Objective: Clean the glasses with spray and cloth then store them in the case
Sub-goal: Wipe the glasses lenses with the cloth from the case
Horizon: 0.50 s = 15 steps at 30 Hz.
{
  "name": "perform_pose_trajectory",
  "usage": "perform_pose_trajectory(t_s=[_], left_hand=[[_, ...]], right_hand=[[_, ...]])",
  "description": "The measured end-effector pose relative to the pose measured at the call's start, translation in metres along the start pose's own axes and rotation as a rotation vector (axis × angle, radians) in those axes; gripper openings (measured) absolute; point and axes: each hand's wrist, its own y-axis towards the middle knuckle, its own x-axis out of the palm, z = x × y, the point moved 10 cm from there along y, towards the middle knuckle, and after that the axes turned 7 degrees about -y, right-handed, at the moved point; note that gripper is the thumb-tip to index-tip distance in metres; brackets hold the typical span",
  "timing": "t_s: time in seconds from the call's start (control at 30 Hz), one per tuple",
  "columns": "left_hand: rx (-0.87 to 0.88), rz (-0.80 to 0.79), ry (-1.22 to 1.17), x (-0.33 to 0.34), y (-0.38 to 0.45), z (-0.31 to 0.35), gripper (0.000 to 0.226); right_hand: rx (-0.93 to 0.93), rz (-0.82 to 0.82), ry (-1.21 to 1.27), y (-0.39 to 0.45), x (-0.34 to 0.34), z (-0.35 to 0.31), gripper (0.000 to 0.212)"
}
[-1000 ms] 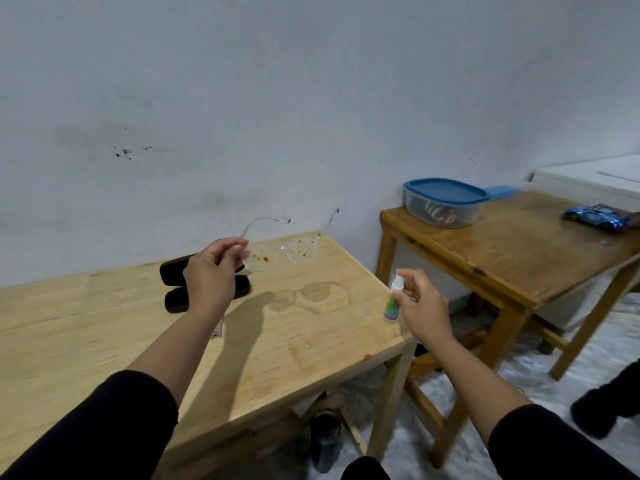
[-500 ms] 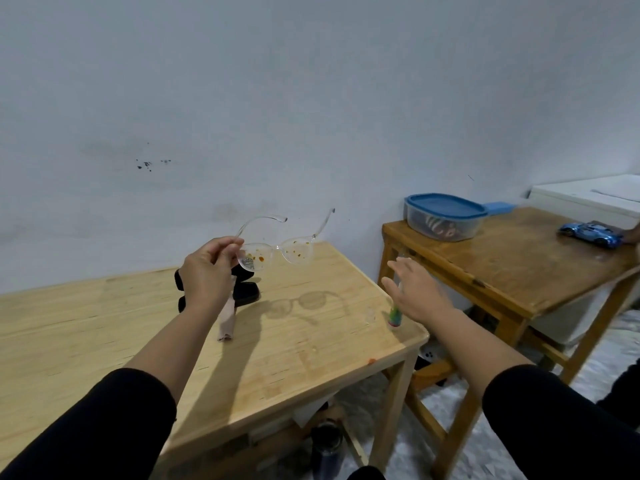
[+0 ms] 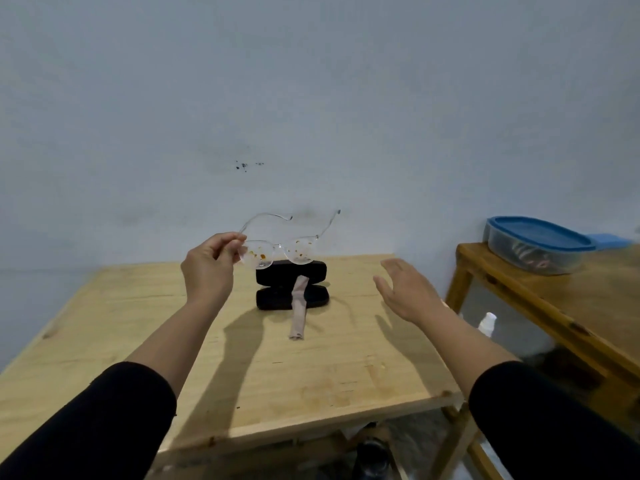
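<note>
My left hand pinches one pair of clear-framed glasses by the corner near the left temple hinge, holding them up in the middle of the frame, above the far edge of the table. Both lenses are spotted with orange-brown flecks, and the two transparent arms are unfolded, pointing away toward the wall. My right hand hovers right of centre, empty, fingers spread and palm turned inward.

Below the glasses lies one black case, opened into two halves (lid and base side by side). One beige cloth, rolled into a narrow strip, drapes from the case down onto the wood. One small spray bottle shows its white cap beside my right forearm, at the table's right edge; its lower part is hidden.
</note>
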Motion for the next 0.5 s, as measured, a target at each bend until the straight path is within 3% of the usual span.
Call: perform_pose_trajectory(t_s=[0.37, 0.5], left_hand=[[-0.029, 0.187, 0.115, -0.11, 0.028, -0.02, 0.025], [-0.038, 0.225, 0.161, -0.13, 0.031, -0.03, 0.029]], right_hand=[[-0.236, -0.134, 0.079, 0.034, 0.093, -0.114, 0.043], [-0.189, -0.129, 0.198, 0.046, 0.111, -0.122, 0.039]])
